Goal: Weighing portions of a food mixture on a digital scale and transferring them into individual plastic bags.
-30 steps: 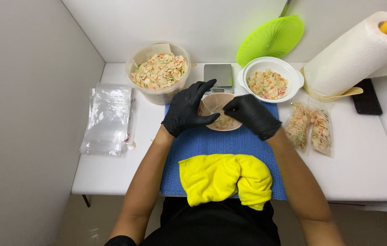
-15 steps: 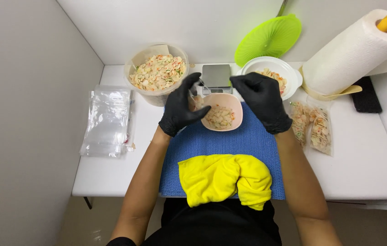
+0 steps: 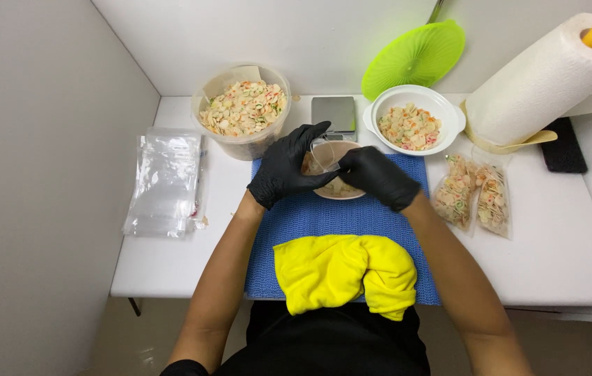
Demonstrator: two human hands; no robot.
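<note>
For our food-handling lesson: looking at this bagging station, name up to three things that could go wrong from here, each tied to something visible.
1. Both gloved hands, left hand and right hand, work a small clear bag over the small bowl; pieces could miss and scatter onto the blue mat.
2. The big tub sits close to the left hand; a knock might tip it.
3. The yellow cloth overhangs the table edge and may slip off.

- Bright, even light from overhead; whites nearly blown out at upper right.
- Soft, faint shadows.
- Sharp centre, slight wide-angle bending at edges.
</note>
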